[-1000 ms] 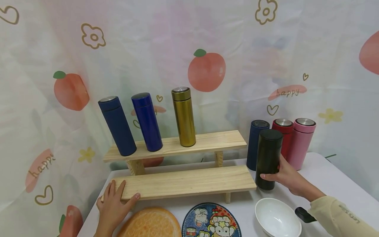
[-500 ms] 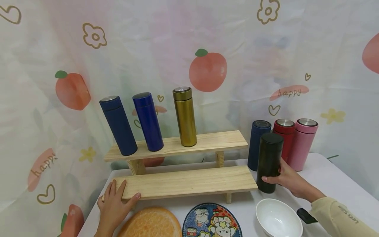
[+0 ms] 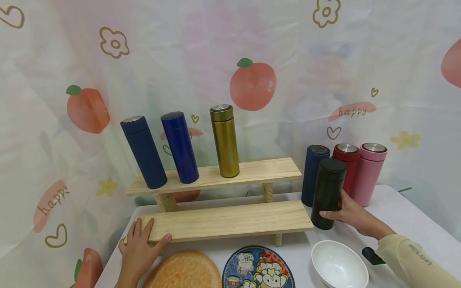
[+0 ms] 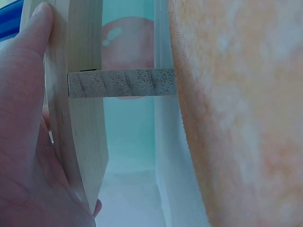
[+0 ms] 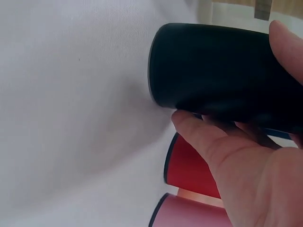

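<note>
My right hand (image 3: 354,216) holds a black thermos bottle (image 3: 328,192) by its lower half, fingers round the far side and thumb across the front. It leans slightly, and I cannot tell whether its base (image 5: 158,66) touches the table. Close behind it stand a navy thermos (image 3: 312,176), a red thermos (image 5: 191,165) and a pink thermos (image 3: 367,176). My left hand (image 3: 138,250) rests on the left end of the lower board of a two-tier wooden stand (image 3: 230,222), with its thumb (image 4: 35,33) along the front edge. The upper board carries a navy thermos (image 3: 144,154), a blue thermos (image 3: 180,148) and a gold thermos (image 3: 225,144).
In front of the stand lie a round orange-brown, bread-like mat (image 3: 185,272) and a round cartoon mat (image 3: 257,268). A white bowl (image 3: 338,264) sits at the right, beside a black handle (image 3: 372,256) partly under the right sleeve. A printed curtain (image 3: 180,72) hangs behind the table.
The black thermos dipped a little, then rose slightly and tilted more to the right, still in my right hand. My left hand has stayed on the lower board.
</note>
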The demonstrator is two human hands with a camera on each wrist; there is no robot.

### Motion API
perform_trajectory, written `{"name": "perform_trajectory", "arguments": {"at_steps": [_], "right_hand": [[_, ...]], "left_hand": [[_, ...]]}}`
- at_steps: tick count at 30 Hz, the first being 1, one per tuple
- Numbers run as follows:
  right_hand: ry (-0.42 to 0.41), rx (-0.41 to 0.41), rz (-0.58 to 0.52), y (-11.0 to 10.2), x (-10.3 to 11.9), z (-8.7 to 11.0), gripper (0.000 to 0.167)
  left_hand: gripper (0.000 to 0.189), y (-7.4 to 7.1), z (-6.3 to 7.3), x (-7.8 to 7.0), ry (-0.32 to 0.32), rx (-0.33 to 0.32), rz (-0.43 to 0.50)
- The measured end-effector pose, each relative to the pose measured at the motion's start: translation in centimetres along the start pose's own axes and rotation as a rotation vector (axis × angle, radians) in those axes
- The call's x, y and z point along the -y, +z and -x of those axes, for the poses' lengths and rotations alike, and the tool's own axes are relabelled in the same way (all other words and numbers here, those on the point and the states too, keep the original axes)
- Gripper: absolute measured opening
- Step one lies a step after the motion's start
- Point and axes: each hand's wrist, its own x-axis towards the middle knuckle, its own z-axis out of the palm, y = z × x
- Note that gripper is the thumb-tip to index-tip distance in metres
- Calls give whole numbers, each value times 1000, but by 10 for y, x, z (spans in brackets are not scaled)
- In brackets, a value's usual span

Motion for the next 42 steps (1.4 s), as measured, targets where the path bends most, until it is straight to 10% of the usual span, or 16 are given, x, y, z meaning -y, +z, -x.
{"name": "perform_trajectory", "arguments": {"at_steps": [32,42], "right_hand": [[48,-48,168,-9,28,16,105],[-24,-135,17,-14,57,27,88]], "left_hand": [[104,0,1,0,16,-13,4],[104,0,2,0,14,-11,15]]}}
